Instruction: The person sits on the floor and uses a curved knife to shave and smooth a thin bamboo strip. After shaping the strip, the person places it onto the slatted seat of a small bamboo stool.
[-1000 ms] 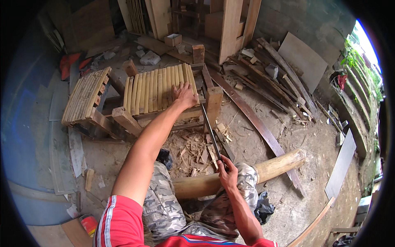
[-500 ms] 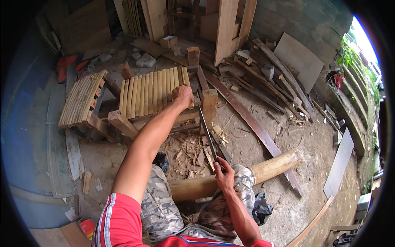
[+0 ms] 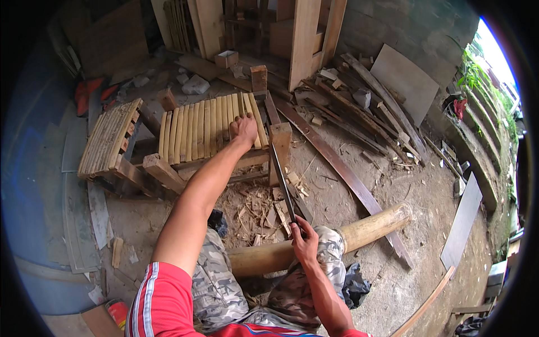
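My left hand [image 3: 244,129] is closed over the right part of a row of bamboo slats [image 3: 196,130], its fingers curled at one slat near a narrow gap. The slats lie side by side across a low wooden frame with square posts [image 3: 281,151]. My right hand [image 3: 305,240] grips a long, narrow dark-bladed knife [image 3: 283,182] near my right knee. Its far end points up toward the frame's near right post. A thick bamboo pole [image 3: 373,227] lies crosswise by my knees, partly hidden by my legs.
A second slatted piece [image 3: 109,137] stands at the left. Scrap planks [image 3: 365,112] are heaped at the back right, and a long brown board [image 3: 337,168] crosses the floor. Wood shavings [image 3: 252,210] litter the ground before me. A grey sheet [image 3: 461,222] lies at the right.
My left hand has shifted slightly left along the slats. The rightmost slats sit a little farther right, with a gap showing between them. My right hand and the knife stay nearly still.
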Motion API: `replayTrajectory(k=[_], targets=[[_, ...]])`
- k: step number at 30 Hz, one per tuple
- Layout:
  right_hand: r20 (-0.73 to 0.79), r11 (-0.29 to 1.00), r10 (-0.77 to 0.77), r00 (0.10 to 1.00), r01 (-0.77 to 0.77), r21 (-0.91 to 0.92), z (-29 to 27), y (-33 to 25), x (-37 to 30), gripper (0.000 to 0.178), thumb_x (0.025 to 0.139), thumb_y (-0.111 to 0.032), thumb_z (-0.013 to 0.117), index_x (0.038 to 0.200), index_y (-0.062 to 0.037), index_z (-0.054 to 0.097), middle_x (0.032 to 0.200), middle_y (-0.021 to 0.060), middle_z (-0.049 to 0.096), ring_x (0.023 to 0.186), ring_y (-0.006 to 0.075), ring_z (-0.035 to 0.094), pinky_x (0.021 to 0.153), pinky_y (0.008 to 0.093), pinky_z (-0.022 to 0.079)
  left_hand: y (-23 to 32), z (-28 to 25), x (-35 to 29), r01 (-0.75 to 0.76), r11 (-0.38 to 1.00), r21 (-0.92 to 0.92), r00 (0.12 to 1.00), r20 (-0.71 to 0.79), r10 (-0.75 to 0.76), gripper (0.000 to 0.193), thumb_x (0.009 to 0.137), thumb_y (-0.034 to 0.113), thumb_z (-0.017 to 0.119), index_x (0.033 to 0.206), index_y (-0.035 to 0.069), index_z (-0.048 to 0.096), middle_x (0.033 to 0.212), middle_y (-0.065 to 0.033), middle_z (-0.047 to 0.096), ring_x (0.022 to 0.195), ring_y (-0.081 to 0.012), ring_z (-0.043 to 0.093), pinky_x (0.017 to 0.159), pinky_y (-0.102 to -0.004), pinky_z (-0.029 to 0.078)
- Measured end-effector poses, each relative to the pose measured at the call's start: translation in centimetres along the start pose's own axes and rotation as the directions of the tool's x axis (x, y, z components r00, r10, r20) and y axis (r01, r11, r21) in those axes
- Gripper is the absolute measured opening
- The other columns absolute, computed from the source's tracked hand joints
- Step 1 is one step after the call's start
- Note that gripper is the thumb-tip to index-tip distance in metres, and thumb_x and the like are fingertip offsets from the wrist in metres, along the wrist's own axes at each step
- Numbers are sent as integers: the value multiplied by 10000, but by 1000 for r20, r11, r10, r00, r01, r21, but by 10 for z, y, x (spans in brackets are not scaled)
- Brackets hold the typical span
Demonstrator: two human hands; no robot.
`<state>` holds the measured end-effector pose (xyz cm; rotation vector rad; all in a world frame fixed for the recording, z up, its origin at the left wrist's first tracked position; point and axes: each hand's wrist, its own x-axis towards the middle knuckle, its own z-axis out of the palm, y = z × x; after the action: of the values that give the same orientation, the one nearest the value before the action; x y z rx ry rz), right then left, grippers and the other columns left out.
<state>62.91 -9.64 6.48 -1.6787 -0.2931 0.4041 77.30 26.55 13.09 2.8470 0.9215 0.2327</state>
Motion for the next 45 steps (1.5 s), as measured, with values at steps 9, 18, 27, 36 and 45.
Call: replayTrajectory(k=[9, 18, 27, 36, 45], targets=[[30, 997, 14, 999, -16, 82, 10, 2, -3, 317, 959, -177, 642, 1236, -23, 643, 795, 2, 673, 663, 47, 550, 597, 221, 451, -23, 43, -15, -159, 977, -139, 958, -261, 119, 577, 896, 423, 556, 1211, -61, 551, 1408, -249, 401, 1362, -404, 318, 1110, -477, 311], [5, 999, 24, 1000, -24, 28, 1, -7, -3, 313, 963, -170, 638, 1233, -14, 638, 801, -5, 661, 675, 48, 550, 602, 216, 449, 16, 6, 2, -34, 955, -294, 999, -11, 32, 455, 755, 327, 735, 961, -67, 638, 1039, -308, 633, 1081, -436, 600, 882, -480, 489], [9, 997, 46, 999, -46, 58, 1, -2, -1, 304, 964, -158, 633, 1226, -5, 636, 766, -23, 638, 664, 50, 544, 591, 217, 443, 14, 7, 10, 155, 963, -219, 988, 33, -152, 361, 719, 247, 686, 991, 10, 706, 1238, -241, 576, 1178, -376, 551, 955, -449, 477], [-13, 999, -11, 1000, 11, 31, -3, 3, 1, 305, 964, -166, 632, 1228, -13, 637, 786, -8, 634, 642, 48, 543, 566, 217, 439, 9, 10, -22, -137, 990, -34, 985, 97, 139, 751, 904, 424, 440, 1556, 123, 222, 1631, -127, 138, 1512, -290, 77, 1212, -487, 15], [-11, 1000, 14, 1000, -14, 0, -1, 10, 2, 292, 955, -157, 634, 1207, -11, 650, 852, 28, 693, 737, 69, 587, 673, 243, 486, 14, 19, -16, -11, 1000, -21, 995, 95, 13, 758, 928, 451, 426, 1562, 113, 184, 1634, -133, 120, 1513, -299, 59, 1212, -494, 1]])
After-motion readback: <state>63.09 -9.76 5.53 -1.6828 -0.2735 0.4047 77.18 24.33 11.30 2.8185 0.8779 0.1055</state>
